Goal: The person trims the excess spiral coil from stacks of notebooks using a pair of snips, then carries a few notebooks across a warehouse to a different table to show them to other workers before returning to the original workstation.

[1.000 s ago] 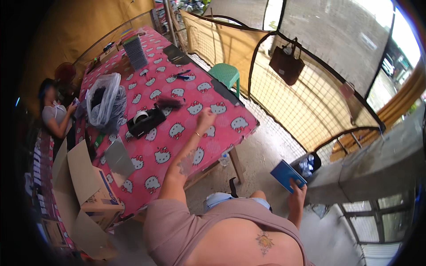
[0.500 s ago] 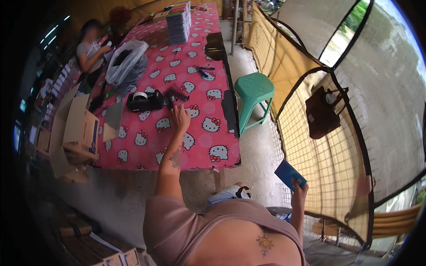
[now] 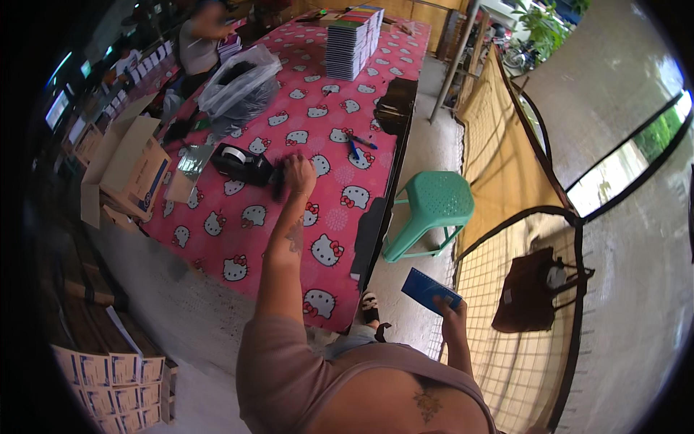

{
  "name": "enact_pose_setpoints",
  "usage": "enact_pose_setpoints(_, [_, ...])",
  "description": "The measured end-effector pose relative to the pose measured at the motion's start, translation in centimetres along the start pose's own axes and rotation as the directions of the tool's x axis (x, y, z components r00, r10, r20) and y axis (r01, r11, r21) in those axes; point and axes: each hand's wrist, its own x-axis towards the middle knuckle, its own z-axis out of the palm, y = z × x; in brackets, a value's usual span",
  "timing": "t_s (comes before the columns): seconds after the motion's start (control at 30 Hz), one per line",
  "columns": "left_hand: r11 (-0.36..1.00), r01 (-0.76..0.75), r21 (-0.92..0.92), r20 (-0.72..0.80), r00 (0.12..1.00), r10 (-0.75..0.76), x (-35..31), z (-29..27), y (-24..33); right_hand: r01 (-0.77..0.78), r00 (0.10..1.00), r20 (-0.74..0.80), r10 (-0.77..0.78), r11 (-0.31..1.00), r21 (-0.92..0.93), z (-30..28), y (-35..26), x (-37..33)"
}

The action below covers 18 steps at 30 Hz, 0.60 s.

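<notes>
My right hand (image 3: 452, 315) grips a slim blue booklet (image 3: 423, 288) by its lower right corner, thumb across the cover, out past the table's right edge. Over the pink table my left hand (image 3: 300, 173) is closed, its fingers curled against a blurred black object (image 3: 278, 182) whose kind I cannot make out. Just left of that object stands a black tape dispenser (image 3: 242, 165) with a roll of tape in it.
A tall stack of booklets (image 3: 345, 50) and a plastic bag (image 3: 242, 83) stand farther up the table. Pens (image 3: 354, 147) lie at its right side. An open carton (image 3: 137, 170) is at the left, a green stool (image 3: 437, 199) at the right. Another person (image 3: 204, 40) works at the far left.
My view has swung, shifting the table. The black object has gone from above my left hand's fingers to its left side, and those fingers are more curled. The booklet stays in my right hand.
</notes>
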Motion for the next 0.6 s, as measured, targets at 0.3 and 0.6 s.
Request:
enact_pose_setpoints(0.3, [0.946, 0.288, -0.151, 0.009, 0.957, -0.29, 2.5, 4.3, -1.2, 0.015, 0.965, 0.263, 0.008, 0.996, -0.087, 1.9, -4.9, 12.7])
enact_pose_setpoints(0.6, [0.092, 0.563, -0.822, 0.533, 0.815, -0.227, -1.9, -8.8, 9.5, 0.132, 0.822, 0.567, -0.055, 0.987, -0.095, 7.4, -9.5, 26.3])
